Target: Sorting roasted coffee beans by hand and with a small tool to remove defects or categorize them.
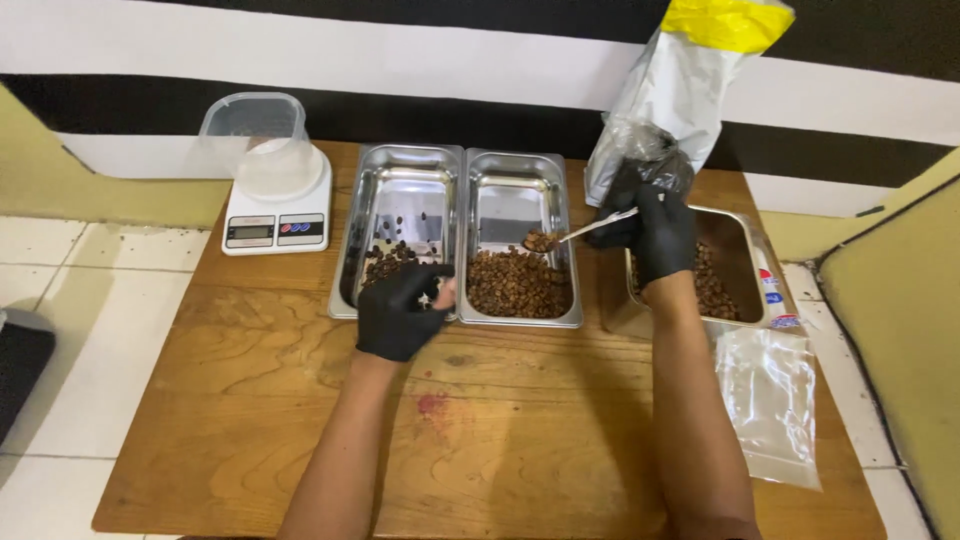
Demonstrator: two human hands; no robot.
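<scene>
Both my hands wear black gloves. My right hand (655, 232) holds a metal spoon (575, 236) loaded with coffee beans, its bowl hanging over the middle steel tray (522, 180), which has a heap of brown beans (515, 283) at its near end. My left hand (400, 308) rests on the near rim of the left steel tray (405, 165), fingers curled over the edge beside a small scatter of dark beans (388, 260). A third steel tray (742, 255) with beans sits under my right wrist.
A white digital scale (276, 212) carrying a clear plastic container (255, 125) stands at the back left of the wooden table (500, 430). A silver bag with a yellow top (685, 75) leans at the back right. A clear plastic bag (770, 400) lies at the right edge.
</scene>
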